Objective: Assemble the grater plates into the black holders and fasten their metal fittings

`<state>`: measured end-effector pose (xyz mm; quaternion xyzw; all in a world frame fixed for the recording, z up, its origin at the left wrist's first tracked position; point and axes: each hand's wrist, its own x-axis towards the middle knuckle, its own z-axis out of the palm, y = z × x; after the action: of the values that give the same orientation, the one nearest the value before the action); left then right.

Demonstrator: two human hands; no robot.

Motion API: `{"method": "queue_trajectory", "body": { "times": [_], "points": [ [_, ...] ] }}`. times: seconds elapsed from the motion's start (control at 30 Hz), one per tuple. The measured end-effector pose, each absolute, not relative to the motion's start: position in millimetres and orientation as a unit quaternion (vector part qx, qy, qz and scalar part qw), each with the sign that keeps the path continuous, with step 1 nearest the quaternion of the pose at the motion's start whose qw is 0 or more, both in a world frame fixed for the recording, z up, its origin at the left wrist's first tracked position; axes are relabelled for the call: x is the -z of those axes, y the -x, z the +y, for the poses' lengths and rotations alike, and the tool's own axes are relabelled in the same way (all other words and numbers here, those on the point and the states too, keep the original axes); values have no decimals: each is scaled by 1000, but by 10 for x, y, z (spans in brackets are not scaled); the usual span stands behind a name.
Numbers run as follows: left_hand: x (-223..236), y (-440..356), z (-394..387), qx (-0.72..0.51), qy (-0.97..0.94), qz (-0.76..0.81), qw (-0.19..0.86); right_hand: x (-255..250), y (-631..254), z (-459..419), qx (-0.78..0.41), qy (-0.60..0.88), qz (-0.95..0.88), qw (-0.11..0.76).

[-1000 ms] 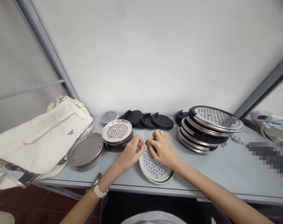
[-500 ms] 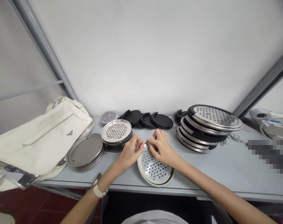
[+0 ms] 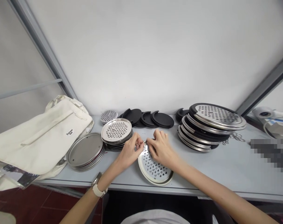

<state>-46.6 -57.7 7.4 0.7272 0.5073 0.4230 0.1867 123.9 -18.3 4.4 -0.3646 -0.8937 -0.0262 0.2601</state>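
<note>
A round metal grater plate [image 3: 156,169] with a pale rim and rows of raised holes lies near the table's front edge. At its far rim, my left hand [image 3: 132,149] is closed in a pinch; whatever sits between its fingertips is too small to make out. My right hand [image 3: 163,149] curls over the far side of the same plate, thumb and forefinger closed on the rim close to the left fingertips. The right hand covers part of the holes. Another rim shows just beneath the plate's lower right edge.
Left of my hands stand a stack of grater plates [image 3: 116,130] and a stack of plain metal discs [image 3: 85,151], beside a cream bag [image 3: 43,137]. Black round covers [image 3: 163,119] and a small grater disc [image 3: 109,116] lie by the wall. Larger graters [image 3: 216,116] are piled right, near metal rings [image 3: 236,137].
Both hands stay at the plate's far rim. My right hand has turned slightly, with its fingers drawn closer over the plate. The view has shifted a little.
</note>
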Motion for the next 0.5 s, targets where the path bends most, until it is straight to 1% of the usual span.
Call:
{"method": "queue_trajectory", "body": {
  "times": [0.27, 0.5],
  "points": [
    [-64, 473, -578, -427, -726, 502, 197, -51, -1235, -182, 50, 373, -891, 253],
    [-66, 465, -598, -428, -706, 506, 249, -53, -1242, -169, 27, 379, -882, 278]
  ]
}}
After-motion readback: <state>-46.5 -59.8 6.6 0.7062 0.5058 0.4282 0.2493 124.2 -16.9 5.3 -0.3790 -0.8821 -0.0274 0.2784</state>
